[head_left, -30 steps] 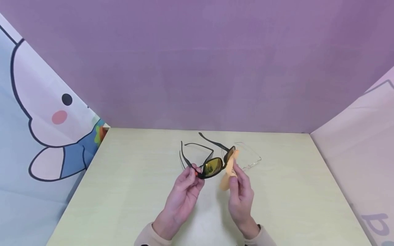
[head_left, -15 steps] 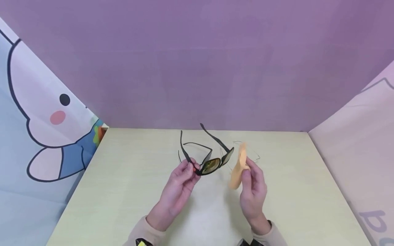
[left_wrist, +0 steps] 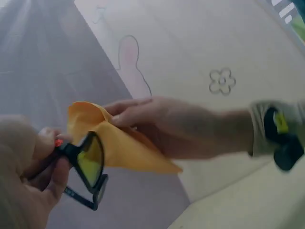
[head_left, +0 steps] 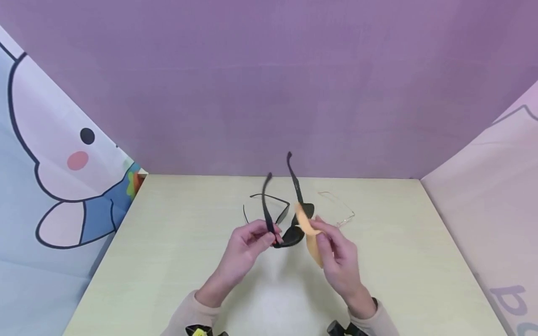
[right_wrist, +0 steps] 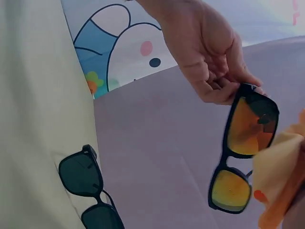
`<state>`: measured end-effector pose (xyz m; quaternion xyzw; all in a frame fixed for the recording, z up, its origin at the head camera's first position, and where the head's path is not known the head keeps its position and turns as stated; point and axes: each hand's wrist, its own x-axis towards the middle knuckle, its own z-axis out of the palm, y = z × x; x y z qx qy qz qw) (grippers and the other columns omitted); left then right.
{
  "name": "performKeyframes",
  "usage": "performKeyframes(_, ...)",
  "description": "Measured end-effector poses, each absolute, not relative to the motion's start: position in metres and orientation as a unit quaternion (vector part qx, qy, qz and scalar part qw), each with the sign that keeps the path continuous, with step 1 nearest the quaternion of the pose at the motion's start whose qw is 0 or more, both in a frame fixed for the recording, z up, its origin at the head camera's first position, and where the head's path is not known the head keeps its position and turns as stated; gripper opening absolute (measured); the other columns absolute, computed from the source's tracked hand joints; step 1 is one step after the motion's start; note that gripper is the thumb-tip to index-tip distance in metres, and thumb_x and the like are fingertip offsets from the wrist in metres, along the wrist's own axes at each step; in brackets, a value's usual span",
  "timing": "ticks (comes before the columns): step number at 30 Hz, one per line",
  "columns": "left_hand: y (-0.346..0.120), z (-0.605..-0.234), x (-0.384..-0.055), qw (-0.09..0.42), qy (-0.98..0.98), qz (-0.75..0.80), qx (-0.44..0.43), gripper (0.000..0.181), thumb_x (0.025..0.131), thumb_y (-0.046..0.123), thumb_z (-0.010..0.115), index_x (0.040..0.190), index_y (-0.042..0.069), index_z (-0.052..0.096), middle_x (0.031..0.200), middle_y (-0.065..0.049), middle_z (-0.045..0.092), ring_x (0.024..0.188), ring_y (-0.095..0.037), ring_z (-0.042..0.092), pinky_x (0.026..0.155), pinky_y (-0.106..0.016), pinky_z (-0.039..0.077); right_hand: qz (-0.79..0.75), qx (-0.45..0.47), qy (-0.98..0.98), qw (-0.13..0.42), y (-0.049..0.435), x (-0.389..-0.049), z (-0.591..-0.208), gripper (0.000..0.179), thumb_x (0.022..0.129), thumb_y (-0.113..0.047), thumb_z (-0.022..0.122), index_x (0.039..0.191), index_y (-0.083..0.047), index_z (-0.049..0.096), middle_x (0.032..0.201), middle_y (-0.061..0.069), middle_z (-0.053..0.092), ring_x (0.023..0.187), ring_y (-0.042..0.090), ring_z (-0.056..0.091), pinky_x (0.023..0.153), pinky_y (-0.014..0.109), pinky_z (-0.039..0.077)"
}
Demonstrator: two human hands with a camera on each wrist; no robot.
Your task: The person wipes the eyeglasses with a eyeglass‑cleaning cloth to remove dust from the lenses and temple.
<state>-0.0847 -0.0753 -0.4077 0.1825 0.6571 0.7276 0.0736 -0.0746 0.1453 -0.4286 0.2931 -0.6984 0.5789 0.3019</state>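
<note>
My left hand (head_left: 241, 252) pinches black-framed sunglasses (head_left: 293, 237) at one hinge corner, holding them above the table with both temple arms unfolded. Their mirrored lenses look orange and yellow in the right wrist view. A thin orange cloth (head_left: 313, 247) hangs folded between the thumb and fingers of my right hand (head_left: 342, 256). In the head view, the cloth's upper end overlaps the frame beside the bridge. From the left wrist, the cloth (left_wrist: 124, 148) spreads just behind a yellow lens (left_wrist: 91, 164). Part of the far lens is hidden behind the cloth in the head view.
Behind the held pair, dark-lensed black sunglasses (right_wrist: 81, 174) rest on the pale table (head_left: 399, 261). Thin wire-framed glasses (head_left: 346, 219) lie to their right. A purple backdrop (head_left: 269, 93) rises at the table's back edge, with printed cloth panels at both sides.
My right hand drew the cloth right, away from the lenses, then came back left to the frame. The sunglasses have turned in my left hand, their temple arms now pointing more upward.
</note>
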Motion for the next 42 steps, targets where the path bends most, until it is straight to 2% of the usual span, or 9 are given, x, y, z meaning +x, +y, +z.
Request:
performKeyframes(2, -0.077, -0.408, -0.084, 0.055, 0.684, 0.686, 0.242, 0.012, 0.098, -0.002, 0.063, 0.107, -0.007, 0.069, 0.1, -0.014, 0.075, 0.093, -0.013, 0.071, 0.088, -0.032, 0.061, 0.544, 0.32, -0.728, 0.269, 0.147, -0.074, -0.427, 0.042, 0.085, 0.026, 0.054, 0.119, 0.006, 0.068, 0.075, 0.009, 0.065, 0.059, 0.002, 0.052, 0.099, 0.018, 0.053)
performKeyframes(4, -0.078, -0.409, -0.083, 0.027, 0.709, 0.638, 0.298, 0.01, 0.098, 0.0, 0.065, 0.106, 0.0, 0.072, 0.102, -0.011, 0.076, 0.095, -0.013, 0.071, 0.087, -0.033, 0.061, 0.497, 0.347, -0.756, 0.247, 0.148, -0.074, -0.427, 0.04, 0.087, 0.02, 0.056, 0.12, 0.001, 0.069, 0.091, 0.012, 0.074, 0.062, 0.001, 0.057, 0.1, 0.019, 0.052)
performKeyframes(7, -0.079, -0.412, -0.082, -0.035, 0.736, 0.567, 0.368, 0.013, 0.095, 0.002, 0.069, 0.106, 0.008, 0.075, 0.103, -0.003, 0.077, 0.097, -0.013, 0.071, 0.087, -0.03, 0.06, 0.417, 0.387, -0.785, 0.246, 0.148, -0.073, -0.426, 0.026, 0.1, 0.004, 0.053, 0.12, -0.001, 0.069, 0.115, 0.013, 0.075, 0.088, 0.016, 0.073, 0.113, 0.028, 0.045)
performKeyframes(11, -0.08, -0.414, -0.082, -0.169, 0.751, 0.441, 0.462, 0.013, 0.097, 0.006, 0.068, 0.108, 0.008, 0.075, 0.104, -0.001, 0.076, 0.098, -0.014, 0.071, 0.092, -0.027, 0.058, 0.323, 0.404, -0.811, 0.272, 0.145, -0.07, -0.426, 0.034, 0.112, -0.016, 0.041, 0.124, 0.0, 0.068, 0.125, 0.011, 0.072, 0.116, 0.029, 0.069, 0.118, 0.031, 0.04)
performKeyframes(16, -0.081, -0.415, -0.082, -0.29, 0.741, 0.337, 0.504, 0.017, 0.104, 0.011, 0.059, 0.107, 0.007, 0.076, 0.103, -0.001, 0.076, 0.097, -0.013, 0.072, 0.095, -0.027, 0.057, 0.389, 0.391, -0.802, 0.231, 0.141, -0.062, -0.432, 0.032, 0.11, -0.012, 0.048, 0.136, 0.001, 0.062, 0.133, 0.014, 0.068, 0.128, 0.028, 0.063, 0.117, 0.03, 0.041)
performKeyframes(19, -0.082, -0.418, -0.08, -0.306, 0.737, 0.335, 0.501, 0.017, 0.103, 0.008, 0.059, 0.105, 0.007, 0.076, 0.102, -0.001, 0.077, 0.095, -0.013, 0.072, 0.093, -0.025, 0.057, 0.443, 0.397, -0.774, 0.216, 0.14, -0.059, -0.436, 0.033, 0.109, -0.012, 0.05, 0.137, 0.003, 0.061, 0.132, 0.016, 0.068, 0.129, 0.026, 0.062, 0.117, 0.029, 0.04)
performKeyframes(26, -0.078, -0.426, -0.079, -0.325, 0.729, 0.317, 0.513, 0.022, 0.098, -0.004, 0.059, 0.104, 0.007, 0.077, 0.101, 0.0, 0.076, 0.094, -0.013, 0.071, 0.094, -0.026, 0.057, 0.326, 0.372, -0.798, 0.343, 0.133, -0.066, -0.441, 0.036, 0.111, -0.016, 0.043, 0.135, 0.004, 0.063, 0.128, 0.014, 0.071, 0.117, 0.027, 0.07, 0.123, 0.039, 0.035)
performKeyframes(34, -0.076, -0.432, -0.078, -0.379, 0.727, 0.284, 0.497, 0.032, 0.105, -0.002, 0.045, 0.104, 0.005, 0.076, 0.101, -0.003, 0.076, 0.093, -0.016, 0.07, 0.09, -0.025, 0.058, 0.427, 0.386, -0.768, 0.279, 0.131, -0.058, -0.448, 0.037, 0.111, -0.018, 0.045, 0.134, 0.007, 0.061, 0.129, 0.017, 0.069, 0.126, 0.026, 0.064, 0.119, 0.033, 0.039)
performKeyframes(42, -0.07, -0.437, -0.078, -0.402, 0.705, 0.303, 0.499, 0.033, 0.106, -0.003, 0.044, 0.101, 0.004, 0.076, 0.096, -0.002, 0.075, 0.09, -0.016, 0.069, 0.086, -0.025, 0.058, 0.334, 0.352, -0.8, 0.354, 0.13, -0.066, -0.442, 0.036, 0.111, -0.015, 0.044, 0.135, 0.004, 0.063, 0.131, 0.014, 0.07, 0.121, 0.025, 0.068, 0.122, 0.038, 0.036)
